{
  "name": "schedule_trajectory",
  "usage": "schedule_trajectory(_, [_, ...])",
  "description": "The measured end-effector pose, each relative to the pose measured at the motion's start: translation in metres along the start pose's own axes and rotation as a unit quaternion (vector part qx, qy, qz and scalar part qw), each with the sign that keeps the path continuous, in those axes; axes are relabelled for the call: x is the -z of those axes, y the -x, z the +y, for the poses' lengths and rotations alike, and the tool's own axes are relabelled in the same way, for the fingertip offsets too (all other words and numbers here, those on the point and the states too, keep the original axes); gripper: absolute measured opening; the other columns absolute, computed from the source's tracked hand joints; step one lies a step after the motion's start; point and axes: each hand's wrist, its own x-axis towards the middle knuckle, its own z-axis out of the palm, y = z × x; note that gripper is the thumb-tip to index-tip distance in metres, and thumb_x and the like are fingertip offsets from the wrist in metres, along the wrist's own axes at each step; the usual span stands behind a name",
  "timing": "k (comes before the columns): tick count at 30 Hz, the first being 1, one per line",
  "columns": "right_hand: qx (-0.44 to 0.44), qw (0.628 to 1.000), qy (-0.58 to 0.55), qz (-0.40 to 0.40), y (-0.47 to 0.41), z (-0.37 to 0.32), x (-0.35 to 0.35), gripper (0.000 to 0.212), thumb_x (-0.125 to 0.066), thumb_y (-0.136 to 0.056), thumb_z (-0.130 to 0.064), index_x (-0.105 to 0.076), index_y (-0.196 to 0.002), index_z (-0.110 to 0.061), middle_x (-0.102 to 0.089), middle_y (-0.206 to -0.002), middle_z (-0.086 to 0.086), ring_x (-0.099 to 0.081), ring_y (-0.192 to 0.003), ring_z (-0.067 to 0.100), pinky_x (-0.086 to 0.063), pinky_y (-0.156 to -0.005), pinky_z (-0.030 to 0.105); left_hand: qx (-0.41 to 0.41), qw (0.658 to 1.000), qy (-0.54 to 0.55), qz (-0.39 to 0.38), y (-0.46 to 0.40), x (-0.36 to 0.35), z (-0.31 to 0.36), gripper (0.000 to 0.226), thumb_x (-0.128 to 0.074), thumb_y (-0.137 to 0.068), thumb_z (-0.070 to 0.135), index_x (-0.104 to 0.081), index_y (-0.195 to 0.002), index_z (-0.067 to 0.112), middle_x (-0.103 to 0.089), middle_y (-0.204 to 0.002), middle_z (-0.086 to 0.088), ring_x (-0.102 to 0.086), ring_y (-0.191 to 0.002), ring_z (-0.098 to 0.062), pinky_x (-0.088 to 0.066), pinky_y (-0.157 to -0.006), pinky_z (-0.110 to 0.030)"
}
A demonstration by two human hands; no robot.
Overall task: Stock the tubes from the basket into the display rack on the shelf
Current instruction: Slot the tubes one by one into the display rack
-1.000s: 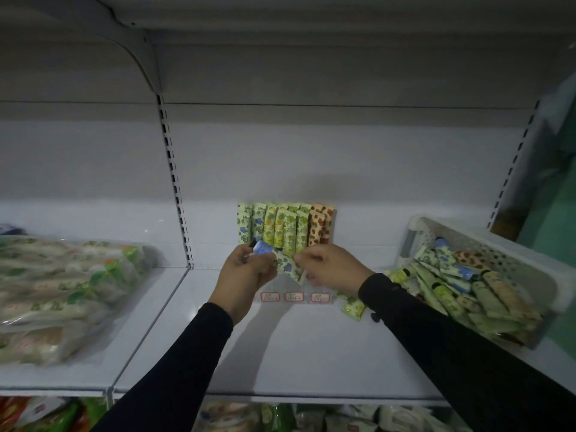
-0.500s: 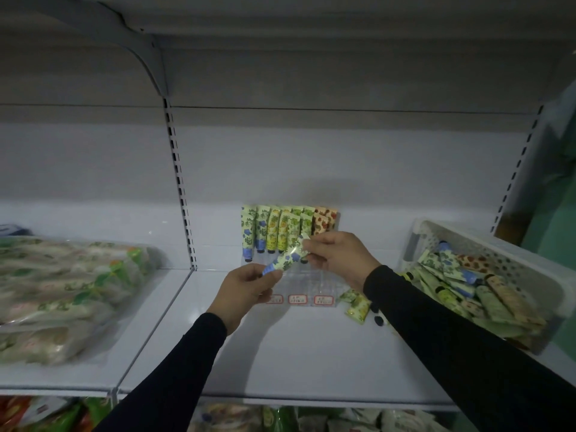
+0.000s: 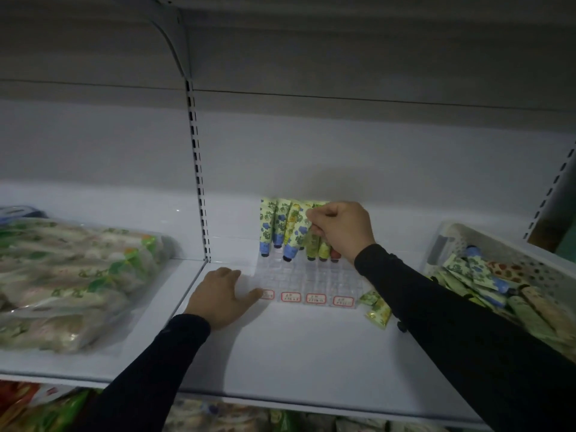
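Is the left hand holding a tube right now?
No, the left hand lies flat with straight fingers against the front left corner of the clear display rack and holds no tube.

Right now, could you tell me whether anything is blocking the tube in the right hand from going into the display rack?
Nothing visible blocks it. The right hand pinches the blue-flowered tube, tilted, cap down over the clear display rack. Standing tubes crowd both sides of it. The left hand rests at the rack's front left corner, clear of the path.

Green floral tubes, white basket
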Motion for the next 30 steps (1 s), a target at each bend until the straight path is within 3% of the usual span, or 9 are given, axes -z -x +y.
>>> schedule_trajectory(2, [0.022, 0.999, 0.042, 0.008, -0.007, 0.000, -0.008, 0.023, -0.069, -0.089, -0.026, -0.073, -0.072, -0.010, -0.066, -0.061, -0.005, -0.054, -0.045, -0.001, -0.045, -0.049, 0.014, -0.013, 0.999, -0.031, -0.013, -0.003, -0.011, -0.013, 0.084, -0.023, -0.067, 0.089, -0.056, -0.100, 0.019, -0.057, -0.107, 0.000, -0.052, -0.111, -0.022, -0.042, -0.094, -0.033])
schedule_trajectory(4, [0.045, 0.996, 0.080, 0.018, -0.013, 0.001, -0.016, 0.024, -0.067, -0.088, -0.029, -0.073, -0.070, -0.014, -0.065, -0.062, -0.008, -0.058, -0.055, 0.003, -0.046, -0.061, 0.017, -0.033, 0.998, -0.046, -0.003, -0.005, -0.023, -0.022, 0.069, -0.026, -0.072, 0.086, -0.048, -0.092, 0.024, -0.050, -0.098, 0.005, -0.050, -0.107, -0.019, -0.041, -0.093, -0.033])
schedule_trajectory(7, [0.058, 0.992, 0.106, 0.032, -0.020, 0.003, -0.027, 0.025, -0.066, -0.089, -0.029, -0.077, -0.077, -0.009, -0.070, -0.068, -0.003, -0.065, -0.065, 0.012, -0.049, -0.068, 0.020, -0.047, 0.997, -0.062, 0.006, -0.007, -0.031, -0.027, 0.062, -0.029, -0.076, 0.082, -0.045, -0.090, 0.025, -0.046, -0.095, 0.007, -0.047, -0.103, -0.016, -0.040, -0.092, -0.034])
schedule_trajectory(12, [0.065, 0.990, 0.123, 0.030, -0.027, 0.004, -0.041, 0.029, -0.066, -0.090, -0.028, -0.075, -0.073, -0.006, -0.065, -0.061, -0.006, -0.059, -0.057, 0.007, -0.041, -0.062, 0.018, -0.054, 0.997, -0.057, 0.018, -0.009, -0.035, -0.030, 0.059, -0.032, -0.078, 0.081, -0.045, -0.092, 0.025, -0.048, -0.099, 0.007, -0.046, -0.104, -0.015, -0.041, -0.094, -0.035])
schedule_trajectory(17, [0.076, 0.983, 0.165, 0.014, -0.033, 0.006, -0.053, 0.034, -0.064, -0.091, -0.025, -0.070, -0.070, 0.001, -0.069, -0.069, 0.015, -0.063, -0.062, 0.026, -0.043, -0.057, 0.019, -0.058, 0.996, -0.062, 0.015, -0.009, -0.035, -0.029, 0.060, -0.029, -0.077, 0.081, -0.045, -0.094, 0.025, -0.048, -0.102, 0.007, -0.045, -0.104, -0.014, -0.040, -0.094, -0.032])
schedule_trajectory(23, [0.078, 0.981, 0.178, 0.002, -0.035, 0.006, -0.062, 0.028, -0.064, -0.091, -0.027, -0.074, -0.077, -0.006, -0.071, -0.071, 0.005, -0.064, -0.064, 0.017, -0.041, -0.055, 0.019, -0.064, 0.996, -0.065, 0.021, -0.009, -0.036, -0.031, 0.059, -0.031, -0.078, 0.081, -0.044, -0.094, 0.026, -0.047, -0.100, 0.008, -0.045, -0.106, -0.015, -0.039, -0.095, -0.033])
schedule_trajectory(26, [0.080, 0.980, 0.181, -0.001, -0.036, 0.006, -0.062, 0.029, -0.064, -0.092, -0.028, -0.074, -0.076, -0.006, -0.071, -0.069, 0.005, -0.064, -0.062, 0.018, -0.042, -0.052, 0.014, -0.061, 0.996, -0.069, 0.017, -0.010, -0.037, -0.031, 0.062, -0.029, -0.077, 0.081, -0.046, -0.098, 0.025, -0.049, -0.108, 0.006, -0.045, -0.112, -0.016, -0.038, -0.098, -0.033])
schedule_trajectory(30, [0.081, 0.978, 0.191, 0.003, -0.037, 0.009, -0.061, 0.037, -0.060, -0.091, -0.024, -0.066, -0.065, 0.001, -0.066, -0.064, 0.017, -0.052, -0.051, 0.020, -0.039, -0.049, 0.022, -0.058, 0.996, -0.068, 0.006, -0.009, -0.034, -0.030, 0.069, -0.029, -0.078, 0.080, -0.050, -0.109, 0.022, -0.051, -0.123, 0.001, -0.044, -0.120, -0.018, -0.036, -0.103, -0.032])
